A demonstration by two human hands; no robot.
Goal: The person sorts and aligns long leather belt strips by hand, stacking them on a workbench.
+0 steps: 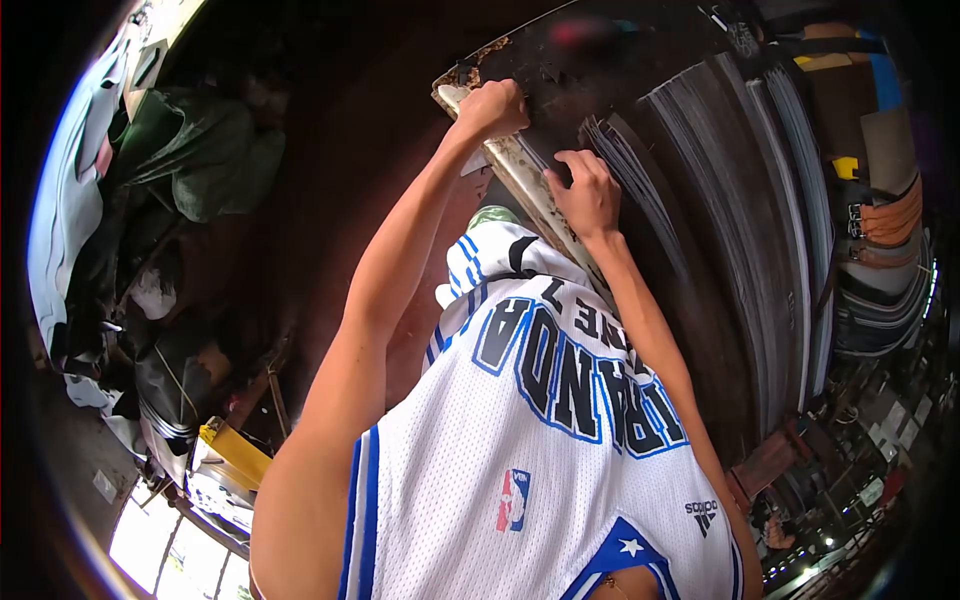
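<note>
Left hand: the left hand [490, 108] is balled into a fist, clamped on the top end of a pale, chipped bar [522, 172]; the arm is stretched out straight.
Right hand: the right hand [587, 192] sits lower along the same bar, knuckles up and fingers curled down onto the dark surface beside it. I cannot tell whether it grips anything or only presses.
Hands together: they are apart, with a short stretch of bare bar between them.
Bar: it runs on a slant from the left fist down past the right wrist, along the near edge of the dark surface, and its lower end is hidden behind the jersey [540, 440].
Sheets: thin dark sheets [720, 180] stand packed on edge just beyond the right hand, and the nearest bundle ends right by the fingertips.
Jersey: white mesh with blue trim and lettering, filling the lower middle of the view.
Left side: a crumpled green cloth [205, 150] lies well away from the hands, with a yellow piece [237, 452] lower down.
Right side: orange straps [893, 218] with buckles hang past the sheets.
</note>
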